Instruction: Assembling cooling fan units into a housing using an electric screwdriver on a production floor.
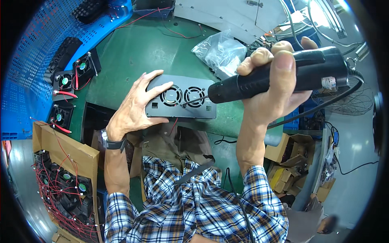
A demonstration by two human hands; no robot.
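Observation:
A dark grey metal case panel (pixel 152 87) with two round fan grilles rests at the near edge of the green table. My left hand (pixel 135 99) grips its left end, fingers on top and thumb at the near side. In my right hand (pixel 275 77) is a black corded electric screwdriver (pixel 251 83), held almost level with fingers wrapped round its body. Its thin bit reaches left to a spot between the two grilles, at the lower left of the right one. Whether a screw sits under the tip is too small to tell. A red wire hangs below the panel.
A blue perforated crate (pixel 30 73) stands left, with black fans (pixel 65 81) beside it. Nearer, a cardboard box (pixel 67 139) holds several fans with red wires. A clear plastic bag (pixel 223 50) lies beyond the panel. Right are open cartons (pixel 289 152) and another person (pixel 306 216).

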